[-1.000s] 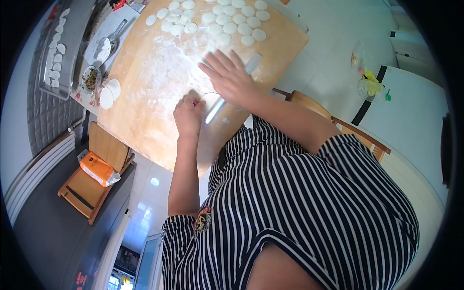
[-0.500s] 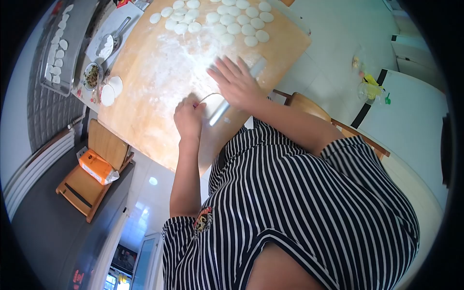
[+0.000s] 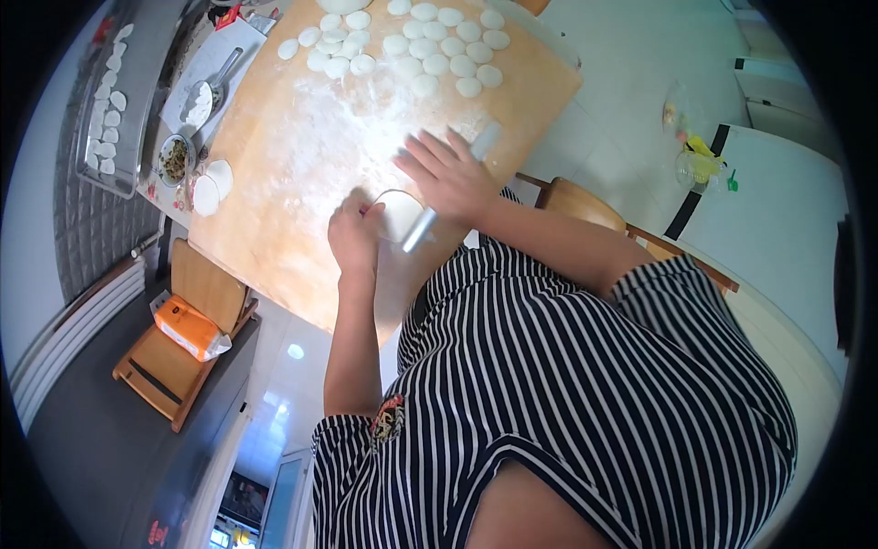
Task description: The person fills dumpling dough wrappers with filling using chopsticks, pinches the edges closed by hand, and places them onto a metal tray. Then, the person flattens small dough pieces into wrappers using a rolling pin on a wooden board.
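Observation:
A round dough wrapper point(image 3: 400, 214) lies on the floured wooden board. My left hand point(image 3: 354, 229) pinches its left edge, thumb and fingers closed. Across the wrapper's right side rests a rolling pin point(image 3: 420, 231), slightly blurred. My right hand point(image 3: 445, 178) lies flat over the middle of the pin, its fingers stretched out and apart, the palm hiding part of it. Farther up the board point(image 3: 274, 220) sit several small flattened dough rounds point(image 3: 430, 46). Two rolled wrappers point(image 3: 207, 194) overlap at the board's left edge.
A bowl of filling point(image 3: 174, 160) and a bowl of white powder with a handled utensil point(image 3: 199, 105) stand left of the board. Beyond them is a metal tray point(image 3: 128, 146) with several filled dumplings. Wooden chairs point(image 3: 203, 274) stand beside the board, one bearing an orange package point(image 3: 187, 327).
The rolling pin has shifted slightly down and right under my right hand. More of the wrapper shows, now lying flat where its edge was lifted. The view has shifted slightly.

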Motion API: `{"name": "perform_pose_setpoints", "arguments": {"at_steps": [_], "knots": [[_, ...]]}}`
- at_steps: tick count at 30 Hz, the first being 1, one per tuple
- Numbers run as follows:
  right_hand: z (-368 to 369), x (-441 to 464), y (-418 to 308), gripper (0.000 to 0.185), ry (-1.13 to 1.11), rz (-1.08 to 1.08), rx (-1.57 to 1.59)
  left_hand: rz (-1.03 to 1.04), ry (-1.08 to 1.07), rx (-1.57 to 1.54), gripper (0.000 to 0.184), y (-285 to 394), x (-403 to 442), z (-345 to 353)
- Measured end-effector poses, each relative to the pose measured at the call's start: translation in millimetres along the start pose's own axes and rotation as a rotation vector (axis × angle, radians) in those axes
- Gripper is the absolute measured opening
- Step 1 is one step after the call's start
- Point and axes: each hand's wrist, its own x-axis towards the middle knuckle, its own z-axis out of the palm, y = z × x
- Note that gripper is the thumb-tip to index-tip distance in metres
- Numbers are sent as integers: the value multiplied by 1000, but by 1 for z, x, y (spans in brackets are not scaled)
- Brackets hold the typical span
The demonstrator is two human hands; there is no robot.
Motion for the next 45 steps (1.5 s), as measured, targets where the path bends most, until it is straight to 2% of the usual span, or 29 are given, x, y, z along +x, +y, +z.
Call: {"name": "perform_pose_setpoints", "arguments": {"at_steps": [2, 3, 4, 6, 7, 8, 10, 11, 12, 15, 17, 18, 20, 24, 26, 28, 29, 30, 32, 33, 34, 36, 37, 38, 40, 41, 42, 44, 45], "knots": [[1, -29, 11, 47, -12, -111, -43, -375, -34, -228, 30, 2, -11, -2], [-2, -27, 11, 46, 13, -110, -13, -427, -59, -264, 31, -3, -13, -3], [-1, -23, 10, 46, 11, -108, -13, -427, -61, -264, 31, -9, -12, -3], [7, -1, 3, 50, 8, -76, -8, -459, -349, -447, 32, -18, -11, -4], [10, 15, -2, 50, 6, -75, 0, -396, -312, -295, 34, -7, -6, -11], [12, 32, -7, 49, 14, -51, -7, -404, -312, -289, 34, -2, -2, -12], [14, 42, -11, 48, 28, -29, -14, -264, -161, -158, 37, 5, 10, -11], [15, 41, -11, 54, -23, -18, -39, -86, -60, -85, 37, 7, 11, -11], [16, 40, -11, 60, -75, -6, -67, -87, -58, -85, 37, 4, 10, -10], [8, -15, 3, 50, -1, -86, -26, -102, -40, -72, 34, -7, -4, -6], [-1, -28, 7, 42, -44, -116, 19, -425, -66, -309, 32, -8, -19, -7], [-3, -23, 7, 42, -46, -115, 18, -426, -68, -310, 32, -13, -21, -4], [0, -4, 1, 41, -51, -106, 22, -497, -271, -439, 32, -25, -23, 0], [22, 41, -14, 45, 15, -41, 2, -302, -100, -253, 29, 13, -8, -15], [29, 42, -15, 53, -11, 4, 13, -14, 58, -214, 24, 1, -6, -2], [9, 18, -10, 51, 2, -93, 17, -148, 62, -418, 21, -2, -14, -2], [12, 3, -5, 48, 3, -116, 18, -363, -43, -736, 16, -9, -18, 1], [6, -4, -1, 48, 9, -128, 24, -367, -29, -734, 16, -17, -19, 0], [-4, -14, 3, 48, -103, -160, 42, -255, 178, -1141, 8, -33, -20, -7], [-4, -12, 3, 48, -102, -164, 41, -298, 279, -1135, 7, -40, -15, -23], [-4, -11, 4, 48, -87, -161, 48, -444, 373, -1159, 13, -50, -7, -39], [-5, -9, 4, 48, -74, -156, 52, -542, 705, -1316, 42, -88, 13, -61], [-6, -7, 4, 49, -80, -154, 49, -593, 725, -1216, 55, -108, 15, -73], [-6, -5, 4, 49, -85, -148, 44, -749, 819, -893, 53, -110, 21, -79], [-5, -5, 7, 49, -66, -138, 43, -486, 813, -507, 40, -99, 45, -83], [-3, -7, 7, 49, -51, -144, 57, -433, 664, -492, 33, -89, 56, -75], [-2, -8, 6, 49, -52, -134, 55, -380, 516, -474, 28, -49, 66, -77], [-1, -7, 8, 48, -64, -139, 66, -35, 373, -469, 19, -28, 104, -39], [0, -7, 9, 48, -63, -131, 62, 136, 352, -360, 19, -6, 119, -31]]}}
